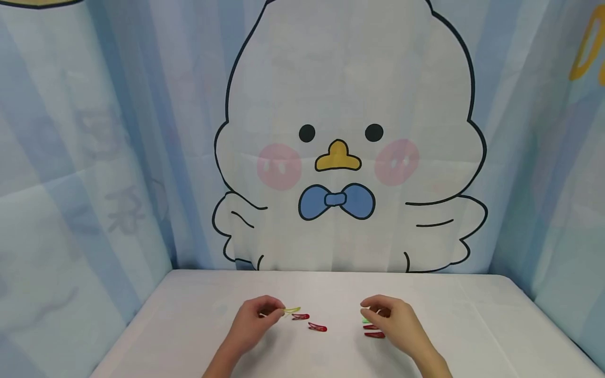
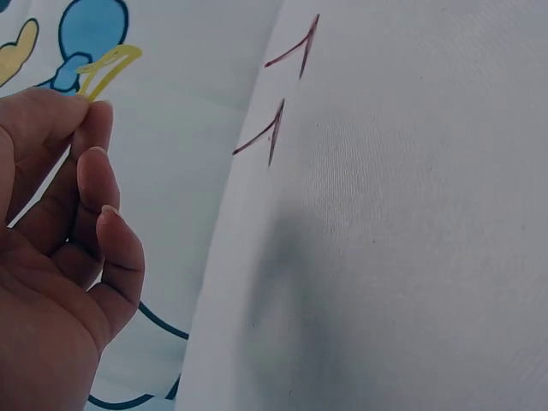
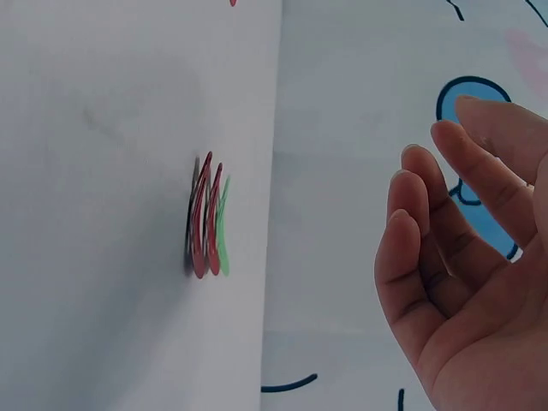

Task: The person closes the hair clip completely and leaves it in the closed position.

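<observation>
My left hand [image 1: 255,321] pinches a yellow snap hair clip [image 2: 127,58] between thumb and index finger, its prongs spread apart. Just right of that hand, two red hair clips [image 1: 317,327] lie on the table, and in the left wrist view both stand out as spread V shapes. On the right, my right hand [image 1: 394,320] hovers over a small row of clips, fingers loosely bent and nothing between them. That row holds a green hair clip [image 3: 223,244] beside two red hair clips [image 3: 199,253], set side by side. The hand partly covers them in the head view.
The clips lie on a white table [image 1: 198,299] with rounded back corners. Behind it hangs a pale blue and white curtain [image 1: 198,157] with a printed cartoon bird, and more curtain closes in both sides.
</observation>
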`<state>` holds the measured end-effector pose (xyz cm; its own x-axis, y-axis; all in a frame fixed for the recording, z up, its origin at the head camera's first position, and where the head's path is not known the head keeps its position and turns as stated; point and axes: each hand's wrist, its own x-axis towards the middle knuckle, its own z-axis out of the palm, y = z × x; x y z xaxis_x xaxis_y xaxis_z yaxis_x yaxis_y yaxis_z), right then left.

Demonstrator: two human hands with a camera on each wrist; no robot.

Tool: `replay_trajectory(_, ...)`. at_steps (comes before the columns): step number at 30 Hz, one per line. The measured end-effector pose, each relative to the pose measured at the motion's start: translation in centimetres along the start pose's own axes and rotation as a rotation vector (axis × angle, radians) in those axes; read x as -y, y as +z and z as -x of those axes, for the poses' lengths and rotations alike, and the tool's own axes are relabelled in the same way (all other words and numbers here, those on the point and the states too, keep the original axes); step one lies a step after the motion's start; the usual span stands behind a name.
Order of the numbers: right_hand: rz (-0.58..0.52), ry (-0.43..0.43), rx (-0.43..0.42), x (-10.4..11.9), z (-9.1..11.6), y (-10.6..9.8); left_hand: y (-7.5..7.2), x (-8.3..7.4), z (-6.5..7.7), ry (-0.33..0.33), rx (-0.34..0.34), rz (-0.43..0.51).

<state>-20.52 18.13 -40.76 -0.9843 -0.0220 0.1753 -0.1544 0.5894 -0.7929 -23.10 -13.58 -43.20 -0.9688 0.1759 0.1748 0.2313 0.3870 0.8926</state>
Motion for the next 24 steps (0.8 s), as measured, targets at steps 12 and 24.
replay_trajectory(12, -0.071, -0.022, 0.02, 2.2, 0.1, 0.9, 1.3, -0.8, 0.1, -0.007, -0.002, 0.098)
replay_trajectory(24, -0.143, -0.13, 0.017, 3.3, 0.5, 2.9, 3.0, -2.3, 0.3, -0.01, 0.029, 0.256)
